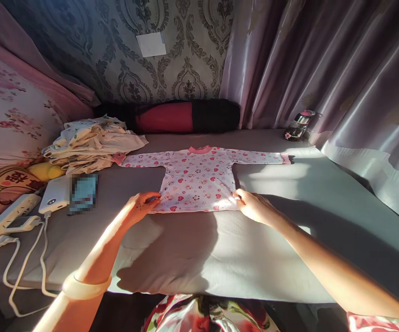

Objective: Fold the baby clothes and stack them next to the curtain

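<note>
A small long-sleeved shirt [199, 180], white with pink hearts and pink collar and cuffs, lies spread flat on the grey bed sheet [254, 272]. Its sleeves reach out to both sides and its hem faces me. At the lower left edge of the shirt, my left hand [140, 205] pinches the fabric between thumb and fingers. My right hand [254, 205] pinches the opposite side near the hem. A pale bangle [86, 287] circles my left wrist.
Crumpled light clothes [92, 140] lie at the back left. Nearer are a white power bank [54, 193], a blurred blue object [83, 193] and a power strip [8, 223] with white cables. A red-and-black roll [185, 116] lies by the wall; a bottle [298, 125] stands back right.
</note>
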Tool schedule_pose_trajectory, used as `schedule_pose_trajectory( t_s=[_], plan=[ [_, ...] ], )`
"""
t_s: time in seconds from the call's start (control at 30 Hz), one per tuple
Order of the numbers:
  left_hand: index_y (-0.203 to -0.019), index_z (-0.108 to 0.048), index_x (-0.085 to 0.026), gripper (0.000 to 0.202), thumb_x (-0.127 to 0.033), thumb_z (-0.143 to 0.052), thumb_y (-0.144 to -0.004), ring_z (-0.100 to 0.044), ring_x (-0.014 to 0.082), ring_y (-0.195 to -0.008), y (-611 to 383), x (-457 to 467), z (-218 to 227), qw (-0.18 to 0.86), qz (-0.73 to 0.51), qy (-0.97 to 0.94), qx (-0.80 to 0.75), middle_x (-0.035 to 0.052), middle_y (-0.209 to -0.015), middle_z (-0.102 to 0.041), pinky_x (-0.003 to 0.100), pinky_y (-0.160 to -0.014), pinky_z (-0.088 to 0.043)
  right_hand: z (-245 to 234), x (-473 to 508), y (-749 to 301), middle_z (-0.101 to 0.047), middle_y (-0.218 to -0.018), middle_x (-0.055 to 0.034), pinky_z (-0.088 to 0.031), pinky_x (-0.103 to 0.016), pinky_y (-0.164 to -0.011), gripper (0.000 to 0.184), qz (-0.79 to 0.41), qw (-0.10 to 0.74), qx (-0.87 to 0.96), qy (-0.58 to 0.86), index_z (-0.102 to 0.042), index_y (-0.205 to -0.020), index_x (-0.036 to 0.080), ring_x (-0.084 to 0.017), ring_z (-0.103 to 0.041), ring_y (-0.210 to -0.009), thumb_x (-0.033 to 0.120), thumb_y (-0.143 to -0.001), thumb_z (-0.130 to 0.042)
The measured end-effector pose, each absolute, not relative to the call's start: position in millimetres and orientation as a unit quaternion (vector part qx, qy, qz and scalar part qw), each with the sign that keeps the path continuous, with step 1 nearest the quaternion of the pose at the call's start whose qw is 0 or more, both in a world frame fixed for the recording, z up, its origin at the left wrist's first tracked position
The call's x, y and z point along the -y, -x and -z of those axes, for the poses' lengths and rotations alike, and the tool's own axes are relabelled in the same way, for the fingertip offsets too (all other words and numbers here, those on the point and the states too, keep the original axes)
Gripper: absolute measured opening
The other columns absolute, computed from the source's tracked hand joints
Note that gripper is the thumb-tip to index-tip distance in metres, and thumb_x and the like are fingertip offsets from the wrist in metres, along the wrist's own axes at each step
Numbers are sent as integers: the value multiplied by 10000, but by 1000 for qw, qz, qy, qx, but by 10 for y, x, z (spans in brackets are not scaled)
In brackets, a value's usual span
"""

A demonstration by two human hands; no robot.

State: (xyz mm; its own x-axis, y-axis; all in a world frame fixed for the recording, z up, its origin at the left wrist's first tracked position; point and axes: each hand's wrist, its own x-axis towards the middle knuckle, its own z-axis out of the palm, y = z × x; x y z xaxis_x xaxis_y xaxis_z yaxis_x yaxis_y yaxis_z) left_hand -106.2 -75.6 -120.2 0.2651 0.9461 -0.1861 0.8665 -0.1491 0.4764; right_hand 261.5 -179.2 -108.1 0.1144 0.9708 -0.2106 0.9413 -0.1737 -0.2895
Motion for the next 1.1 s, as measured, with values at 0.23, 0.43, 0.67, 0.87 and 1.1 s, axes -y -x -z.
schedule_pose_trajectory(
  t_s=[0.23,0.43,0.67,0.87,1.1],
  plan=[
    [-1126,-718,-214,577,-607,-457,-795,-539,179,-625,1040,749,1046,276,-36,-757,-592,1,-656,-582,259,-565,-372,971,1794,-2621,-697,-876,-9,-320,-241,-600,162,-207,17,635,744,-593,-1009,252,-160,-605,-728,235,-918,-460],
    [-938,-743,-246,394,-529,-496,-815,-596,195,-703,886,532,875,215,52,-814,-537,15,-756,-650,264,-594,-395,796,1550,-2642,-652,-737,-2,-316,-238,-586,187,-199,-17,686,699,-609,-772,217,-139,-570,-662,228,-908,-481],
    [-1189,-657,-186,373,-328,-402,-957,-583,245,-1166,-135,252,1239,115,-72,-885,-446,122,-1232,-645,353,-991,-466,1193,897,-2216,-619,-1310,-167,-430,-314,-987,417,-43,145,731,666,-591,-1303,121,-228,-587,-1180,276,-1011,-336],
    [-1495,-400,-158,574,-446,-281,-1013,-234,326,-1496,-303,167,1591,61,-51,-869,-488,146,-1599,-325,554,-1206,-186,1570,852,-2102,-292,-1616,-138,-164,-555,-1189,592,-42,84,727,680,-348,-1548,185,-316,-213,-1497,452,-1027,-265],
    [-1547,-315,-231,613,-508,-216,-1009,-173,383,-1500,-257,151,1572,79,-5,-861,-503,135,-1623,-272,683,-1134,-158,1490,887,-2129,-249,-1631,-140,-158,-558,-1186,610,-58,66,727,681,-328,-1560,196,-322,-190,-1502,474,-1020,-268]
  ],
)
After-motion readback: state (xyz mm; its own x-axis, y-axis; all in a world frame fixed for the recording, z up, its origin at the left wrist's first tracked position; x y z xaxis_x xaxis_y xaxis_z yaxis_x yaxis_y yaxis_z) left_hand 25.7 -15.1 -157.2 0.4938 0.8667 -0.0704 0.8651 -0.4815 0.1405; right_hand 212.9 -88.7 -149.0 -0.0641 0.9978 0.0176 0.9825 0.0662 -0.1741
